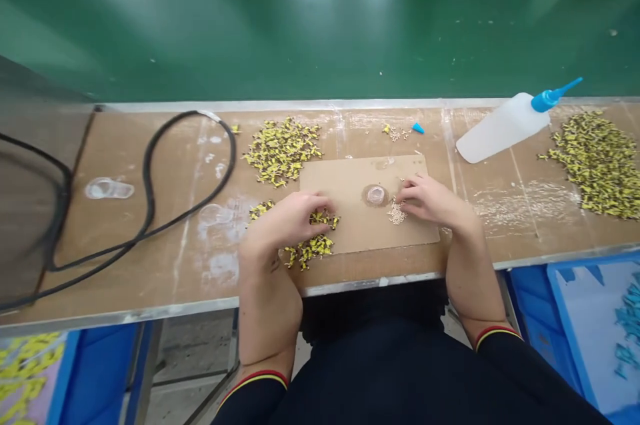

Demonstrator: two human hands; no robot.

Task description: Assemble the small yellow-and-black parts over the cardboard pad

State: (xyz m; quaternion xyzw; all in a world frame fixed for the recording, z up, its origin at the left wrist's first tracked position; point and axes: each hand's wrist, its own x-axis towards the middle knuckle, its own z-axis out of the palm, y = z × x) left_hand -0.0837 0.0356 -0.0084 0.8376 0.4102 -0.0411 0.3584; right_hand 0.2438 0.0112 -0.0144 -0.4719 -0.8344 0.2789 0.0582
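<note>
On the cardboard sheet (360,232), my left hand (303,215) reaches over a small pile of yellow-and-black pieces (313,250). Its thumb and bent fingers are apart, with pieces showing between them. My right hand (425,200) has its fingers bent together at the edge of a heap of tiny pale pieces (397,213). Whatever its fingertips pinch is too small to make out. Between both hands, a small round patch of whitish, clear-looking material (376,195) sits on the cardboard, ringed by a darker stain.
Larger yellow piles (283,150) lie behind my left hand and at the far right (597,165). A white squeeze bottle (503,128) with a blue nozzle lies tilted at right, a blue cap (418,128) nearer the middle. A black cable (146,192) loops at left. Blue bins (565,325) stand below.
</note>
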